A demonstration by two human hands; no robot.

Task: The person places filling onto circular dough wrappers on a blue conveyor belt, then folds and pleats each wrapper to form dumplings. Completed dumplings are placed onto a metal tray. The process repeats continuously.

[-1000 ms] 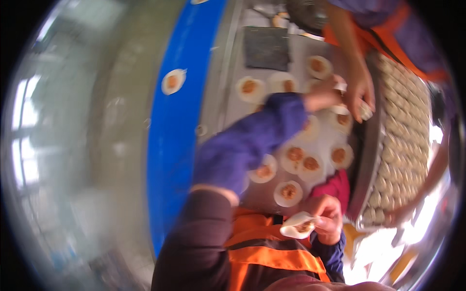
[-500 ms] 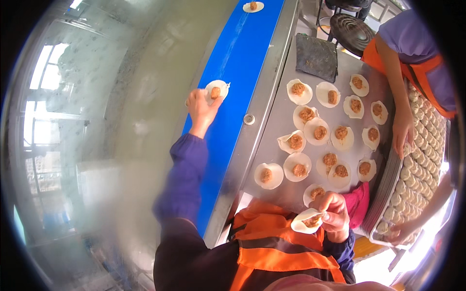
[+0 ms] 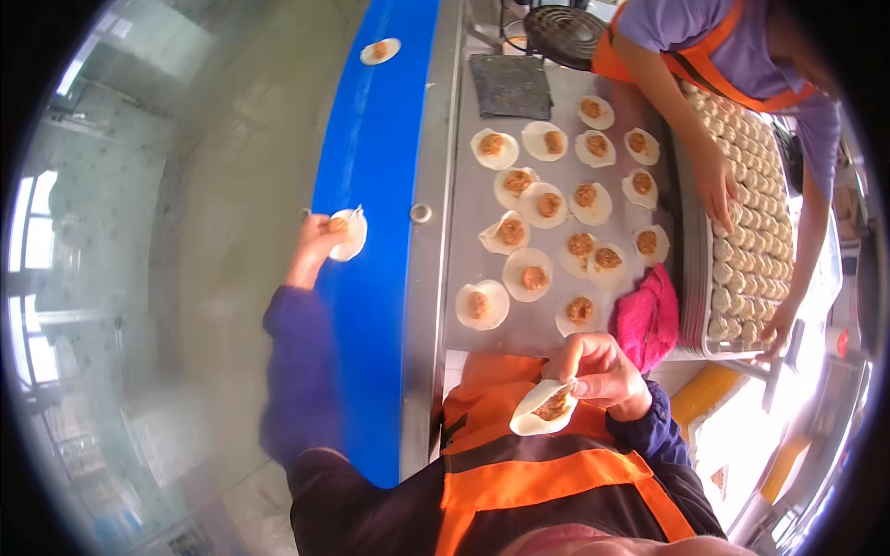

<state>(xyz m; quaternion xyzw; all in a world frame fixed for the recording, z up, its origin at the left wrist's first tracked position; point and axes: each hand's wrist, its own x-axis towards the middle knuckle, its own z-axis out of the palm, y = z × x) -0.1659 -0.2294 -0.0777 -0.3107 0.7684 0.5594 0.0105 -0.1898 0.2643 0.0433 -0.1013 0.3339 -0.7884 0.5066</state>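
Metal tbl (image 3: 531, 329) w/ filled dough rounds (image 3: 548, 205), dk slab (image 3: 510, 85), blue belt (image 3: 375, 352) w/ another round (image 3: 379, 51)

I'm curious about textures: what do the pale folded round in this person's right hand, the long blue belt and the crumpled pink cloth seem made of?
Pale folded round: probably soft, matte dough, bending thinly around lumpy filling.
Long blue belt: perhaps smooth, matte plastic or rubber, as its surface looks even.
Crumpled pink cloth: likely soft fabric, given its loose folds.

A belt (image 3: 375, 361) is set along the left edge of the counter (image 3: 535, 331), a tray (image 3: 694, 289) of dumplings (image 3: 742, 269) along its right. Wrappers (image 3: 533, 275) are spread across it; a mat (image 3: 510, 85) is laid at its far left corner, a cloth (image 3: 647, 320) at its near right.
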